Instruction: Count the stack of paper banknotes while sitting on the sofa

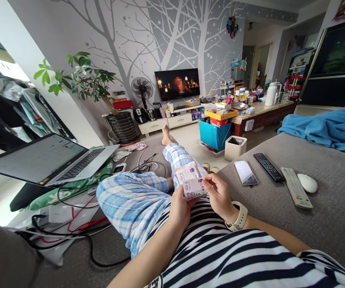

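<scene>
A small stack of banknotes (192, 187) is held over my lap, its pale faces printed with purple and green and a figure 5 near the lower corner. My left hand (180, 208) is closed around the lower left side of the stack. At the upper right edge, the thumb and fingers of my right hand (218, 193) pinch a note. One note sits higher than the front one, so the stack is fanned a little. How many notes there are is hidden. A pale watch (237, 218) is on my right wrist.
On the grey sofa to the right lie a phone (245, 173), a black remote (267, 167), a beige remote (296, 188) and a white mouse (307, 183). An open laptop (79, 162) stands at the left, above tangled cables (91, 240). A white bin (235, 149) is on the floor ahead.
</scene>
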Demonstrator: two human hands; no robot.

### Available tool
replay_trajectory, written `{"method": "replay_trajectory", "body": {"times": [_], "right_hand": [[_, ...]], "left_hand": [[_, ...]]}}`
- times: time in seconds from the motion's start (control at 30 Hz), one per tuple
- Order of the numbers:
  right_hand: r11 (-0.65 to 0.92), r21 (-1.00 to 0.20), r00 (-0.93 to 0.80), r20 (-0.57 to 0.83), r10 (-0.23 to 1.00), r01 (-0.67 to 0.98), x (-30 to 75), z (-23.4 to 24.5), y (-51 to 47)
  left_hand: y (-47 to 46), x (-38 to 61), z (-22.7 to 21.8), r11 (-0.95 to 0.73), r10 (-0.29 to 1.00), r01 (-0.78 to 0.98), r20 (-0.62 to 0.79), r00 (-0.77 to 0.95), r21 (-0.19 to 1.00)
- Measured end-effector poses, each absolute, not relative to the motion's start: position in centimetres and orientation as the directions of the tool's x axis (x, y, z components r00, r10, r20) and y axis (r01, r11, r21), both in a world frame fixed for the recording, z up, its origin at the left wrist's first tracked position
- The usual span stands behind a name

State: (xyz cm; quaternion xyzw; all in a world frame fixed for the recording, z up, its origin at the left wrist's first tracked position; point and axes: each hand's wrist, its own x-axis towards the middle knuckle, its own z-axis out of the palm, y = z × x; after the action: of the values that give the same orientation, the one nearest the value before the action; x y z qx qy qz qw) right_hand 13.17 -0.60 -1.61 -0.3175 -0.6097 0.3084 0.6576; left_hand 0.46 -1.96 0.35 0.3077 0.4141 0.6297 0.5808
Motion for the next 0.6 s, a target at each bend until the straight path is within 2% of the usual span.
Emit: {"method": "replay_trajectory", "body": {"times": [0.6], "right_hand": [[0.590,-0.807,0.073,0.587,0.806,-0.036,13.22,-1.15,-1.08]], "left_hand": [[-1.55,0.30,0.03,0.070,0.980,-0.492,-0.151,-0.128,0.868]]}}
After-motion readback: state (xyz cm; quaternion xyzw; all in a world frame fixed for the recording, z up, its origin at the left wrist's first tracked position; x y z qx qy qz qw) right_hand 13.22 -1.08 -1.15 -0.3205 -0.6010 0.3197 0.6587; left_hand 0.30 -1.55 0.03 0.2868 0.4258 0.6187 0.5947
